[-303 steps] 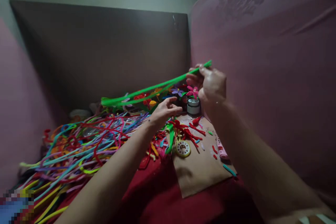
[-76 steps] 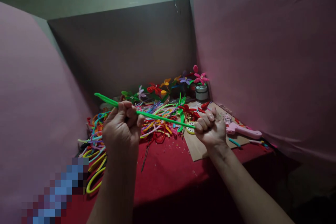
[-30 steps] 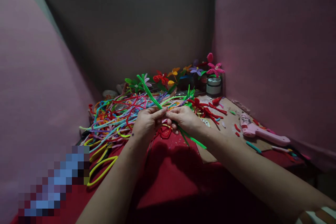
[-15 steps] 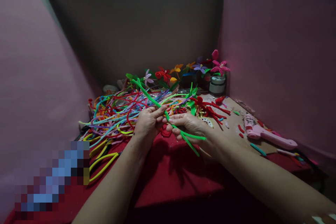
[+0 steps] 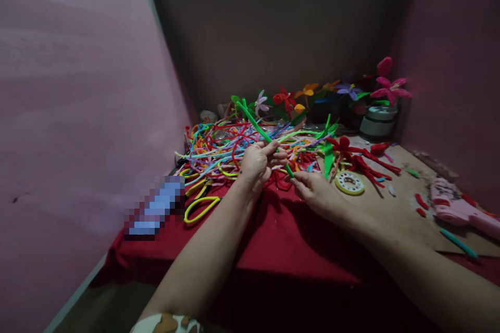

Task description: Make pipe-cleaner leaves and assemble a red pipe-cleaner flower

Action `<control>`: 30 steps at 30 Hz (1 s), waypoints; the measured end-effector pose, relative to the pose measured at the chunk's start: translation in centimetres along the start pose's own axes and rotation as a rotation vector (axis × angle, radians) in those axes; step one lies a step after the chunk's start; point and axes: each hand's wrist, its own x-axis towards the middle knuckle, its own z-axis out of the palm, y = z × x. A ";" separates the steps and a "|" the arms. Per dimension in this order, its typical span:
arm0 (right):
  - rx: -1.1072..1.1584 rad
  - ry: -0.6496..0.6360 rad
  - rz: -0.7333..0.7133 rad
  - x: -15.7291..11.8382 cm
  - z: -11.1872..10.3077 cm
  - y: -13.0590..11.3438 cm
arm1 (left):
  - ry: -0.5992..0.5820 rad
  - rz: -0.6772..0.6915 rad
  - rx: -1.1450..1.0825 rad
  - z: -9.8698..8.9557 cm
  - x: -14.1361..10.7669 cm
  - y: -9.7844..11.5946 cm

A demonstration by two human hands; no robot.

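Two bright green pipe cleaners run together slantwise between my hands, over the front of the table. My left hand pinches them near the middle, and their far ends fork slightly apart at the upper left. Lower down, my right hand has its fingers closed on the near end of the strands, which is mostly hidden by the hand. Behind both hands lies a tangled heap of many-coloured pipe cleaners. To the right of the heap are red pipe-cleaner pieces and a round yellow-rimmed disc.
Yellow-handled pliers lie at the left on the red cloth. A pink glue gun rests on the board at right. Pipe-cleaner flowers and a jar stand along the back. Pink walls flank the table.
The view has turned left, so everything appears further right. My right hand has slid down the green pipe cleaners, away from my left. The forked lower ends are now out of sight.
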 end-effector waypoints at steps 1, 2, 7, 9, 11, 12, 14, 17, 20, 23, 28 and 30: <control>-0.130 0.058 -0.086 -0.2 0.3 0.1 | 0.018 0.011 -0.012 0.0 0.1 0.0; -0.245 0.097 -0.148 -0.4 0.5 0.1 | 0.033 0.024 -0.027 -0.1 0.2 0.0; -0.465 0.138 -0.189 -1.3 1.2 0.0 | 0.032 0.081 -0.053 -0.3 0.4 -0.2; -0.440 0.152 -0.181 -1.4 1.2 0.1 | 0.013 0.097 -0.051 -0.5 0.5 -0.3; -0.410 0.165 -0.169 -1.3 1.1 0.1 | -0.002 0.115 -0.055 -0.6 0.7 -0.4; -0.401 0.167 -0.161 -1.2 1.1 0.1 | -0.005 0.125 -0.061 -0.7 0.7 -0.3; -0.401 0.143 -0.165 -1.2 1.0 0.2 | -0.002 0.140 -0.077 -0.9 0.8 -0.3; -0.453 0.080 -0.246 -1.4 1.2 0.3 | -0.003 0.138 -0.089 -1.0 0.7 -0.2; -0.497 0.068 -0.306 -1.8 1.5 0.5 | -0.017 0.131 -0.083 -1.0 0.4 -0.2; -0.492 0.067 -0.303 -2.1 1.6 0.5 | 0.002 0.111 -0.086 -1.0 0.3 -0.3; -0.206 0.034 -0.137 -1.2 0.1 -0.5 | -0.026 0.056 -0.118 -1.1 0.3 -0.5; 0.083 0.070 -0.012 -0.4 -0.6 -0.9 | -0.114 -0.005 -0.096 -1.0 0.3 -0.9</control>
